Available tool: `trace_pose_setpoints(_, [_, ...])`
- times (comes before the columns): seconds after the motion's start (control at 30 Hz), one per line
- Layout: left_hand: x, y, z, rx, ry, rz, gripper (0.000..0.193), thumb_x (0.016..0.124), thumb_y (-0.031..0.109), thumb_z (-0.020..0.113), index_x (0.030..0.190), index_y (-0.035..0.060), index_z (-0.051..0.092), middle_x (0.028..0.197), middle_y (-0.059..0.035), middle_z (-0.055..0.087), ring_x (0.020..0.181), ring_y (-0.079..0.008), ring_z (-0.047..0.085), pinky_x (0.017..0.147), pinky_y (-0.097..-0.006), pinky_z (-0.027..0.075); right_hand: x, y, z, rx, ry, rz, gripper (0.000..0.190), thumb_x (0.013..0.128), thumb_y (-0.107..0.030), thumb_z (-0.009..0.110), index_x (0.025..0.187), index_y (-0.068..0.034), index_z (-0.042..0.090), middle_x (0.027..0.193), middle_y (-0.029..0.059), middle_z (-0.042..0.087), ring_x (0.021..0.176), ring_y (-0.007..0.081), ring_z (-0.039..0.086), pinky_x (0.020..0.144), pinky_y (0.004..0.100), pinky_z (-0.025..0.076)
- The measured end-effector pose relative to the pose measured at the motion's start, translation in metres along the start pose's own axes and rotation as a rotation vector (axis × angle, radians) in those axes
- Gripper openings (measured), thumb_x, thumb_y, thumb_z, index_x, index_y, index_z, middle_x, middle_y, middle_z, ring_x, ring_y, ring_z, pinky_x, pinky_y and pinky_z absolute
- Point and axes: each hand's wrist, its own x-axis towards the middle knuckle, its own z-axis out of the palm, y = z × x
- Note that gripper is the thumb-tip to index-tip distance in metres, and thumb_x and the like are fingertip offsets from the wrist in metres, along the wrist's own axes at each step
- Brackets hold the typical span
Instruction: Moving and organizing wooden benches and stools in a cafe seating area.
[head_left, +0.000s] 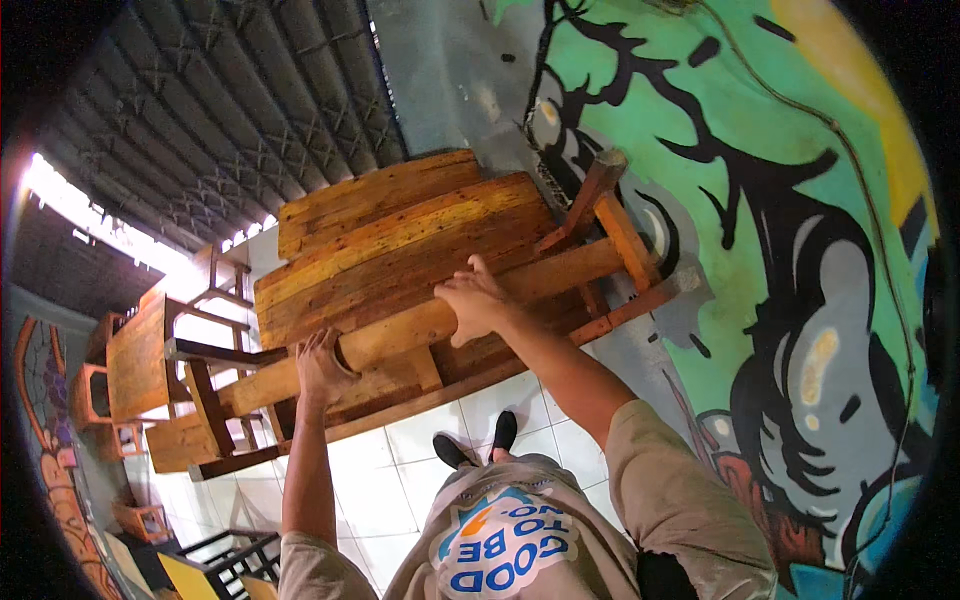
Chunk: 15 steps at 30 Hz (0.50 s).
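A wooden bench-like frame with a long central beam and splayed legs at both ends extends across the view, above or against larger plank surfaces; how it rests on them is unclear. My left hand is wrapped over the beam left of centre, fingers at its far edge and thumb at the near side. Farther right, my right hand spans the same beam with fingers spread and one finger raised; whether its palm touches the wood cannot be told. Behind the beam are broad wooden planks of tabletop size.
A mural-painted wall stands close at the right, near the frame's end legs. A ribbed metal shutter is beyond the planks. More wooden furniture stands at left, and a black-framed piece at lower left. White floor tiles surround my feet.
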Motion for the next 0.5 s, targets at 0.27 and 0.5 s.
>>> trace_pose_setpoints(0.27, [0.033, -0.026, 0.025, 0.102, -0.041, -0.054, 0.083, 0.047, 0.038, 0.088, 0.120, 0.0110, 0.056, 0.123, -0.0092, 0.058, 0.121, -0.0297, 0.050, 0.102, -0.0571, 0.032, 0.022, 0.018, 0.010, -0.017, 0.260, -0.027, 0.084, 0.052, -0.042, 0.081, 0.125, -0.011, 0.053, 0.121, 0.0095, 0.058, 0.121, 0.0268, 0.049, 0.111, 0.0522, 0.013])
trace_pose_setpoints(0.5, [0.049, -0.012, 0.025, 0.115, -0.145, -0.122, 0.099, 0.054, 0.038, 0.084, 0.139, 0.0122, 0.043, 0.137, -0.0127, 0.049, 0.133, -0.0310, 0.039, 0.115, -0.0557, 0.014, 0.010, 0.021, 0.014, -0.089, 0.339, 0.059, 0.087, 0.061, -0.044, 0.080, 0.137, -0.017, 0.045, 0.131, 0.0067, 0.053, 0.127, 0.0262, 0.045, 0.114, 0.0636, -0.001])
